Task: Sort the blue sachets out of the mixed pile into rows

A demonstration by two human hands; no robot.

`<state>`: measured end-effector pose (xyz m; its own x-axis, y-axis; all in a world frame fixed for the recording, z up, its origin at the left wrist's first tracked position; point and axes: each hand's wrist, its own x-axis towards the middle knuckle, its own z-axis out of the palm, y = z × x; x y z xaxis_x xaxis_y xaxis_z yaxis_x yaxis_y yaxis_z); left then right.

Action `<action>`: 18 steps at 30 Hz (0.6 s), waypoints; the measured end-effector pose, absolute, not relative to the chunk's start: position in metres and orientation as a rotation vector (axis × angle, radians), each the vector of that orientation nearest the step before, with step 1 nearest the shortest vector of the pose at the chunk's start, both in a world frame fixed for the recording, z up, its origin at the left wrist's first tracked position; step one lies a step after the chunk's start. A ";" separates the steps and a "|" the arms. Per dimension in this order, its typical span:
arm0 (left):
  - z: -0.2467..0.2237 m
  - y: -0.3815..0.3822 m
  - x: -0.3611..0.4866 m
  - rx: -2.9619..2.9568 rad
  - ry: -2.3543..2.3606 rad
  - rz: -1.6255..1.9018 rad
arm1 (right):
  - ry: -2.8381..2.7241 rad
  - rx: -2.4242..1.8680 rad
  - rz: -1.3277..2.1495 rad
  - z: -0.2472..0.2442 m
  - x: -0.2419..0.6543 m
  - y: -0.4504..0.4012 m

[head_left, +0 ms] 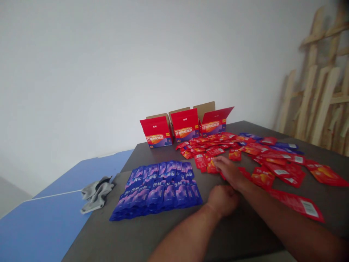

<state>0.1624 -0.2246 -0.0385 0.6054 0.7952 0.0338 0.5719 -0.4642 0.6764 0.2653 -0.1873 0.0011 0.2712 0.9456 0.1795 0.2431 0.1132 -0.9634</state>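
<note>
My right hand (228,169) reaches across my left wrist area, its fingertips pinched at the edge of a red sachet (211,166) in the near part of a loose heap. Close below it, my left hand (222,200) is curled into a fist over the dark table. The right forearm partly covers the left fingers, so I cannot make out what they hold, if anything. To the left of both hands lie blue-purple sachets (160,194), set out in overlapping rows. Loose red sachets (263,177) surround the right hand on its far and right sides.
Three open red boxes (159,140) stand in a row at the back of the dark table (131,240). Some blue sachets (285,145) lie among the red ones. A grey cloth (98,193) straddles the table's left edge and a blue surface (49,214). Wooden slats (308,105) lean at right.
</note>
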 end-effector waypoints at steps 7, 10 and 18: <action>-0.030 -0.228 0.166 2.433 1.038 0.205 | -1.869 -1.659 0.407 0.017 0.254 -0.084; -0.029 -0.228 0.165 2.423 1.027 0.175 | -2.094 -1.736 0.213 0.007 0.253 -0.026; -0.033 -0.228 0.166 2.332 0.829 0.184 | -2.334 -1.589 0.269 -0.015 0.226 0.056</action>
<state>0.1657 -0.2278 -0.0327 0.7907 0.6070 -0.0804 0.5162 -0.5902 0.6206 0.2257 0.0556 -0.0152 -0.3409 0.9291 0.1436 0.8721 0.3696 -0.3207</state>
